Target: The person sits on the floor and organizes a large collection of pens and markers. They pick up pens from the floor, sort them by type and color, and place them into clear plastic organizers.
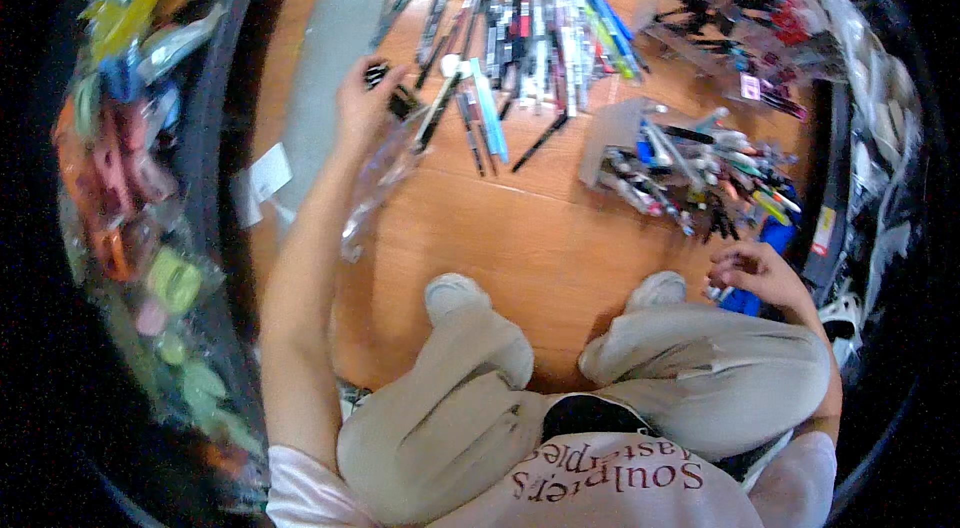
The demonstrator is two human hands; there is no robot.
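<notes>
At the left, my left hand (364, 108) grips a small dark item (403, 102) with gold-looking patches, blurred. Crumpled clear plastic (375, 179) extends below that hand, over the wooden floor. Right of it lies a spread row of pens (525, 40) in black, white, red and blue. A pale blue pen (489, 112) and several dark ones lie nearer to me. My right hand (757, 277) is at the right, fingers curled, beside a blue object (742, 301). Whether it holds anything is unclear. Above it, many mixed pens (697, 160) lie in a translucent container (601, 145).
Black items and small packets (739, 18) lie in clear plastic at the upper right. A dark-edged bin of colourful wrapped goods (124, 168) flanks me on the left; plastic bags (874, 115) line the right. White paper (270, 172) lies by a grey strip (330, 40). My feet rest in front.
</notes>
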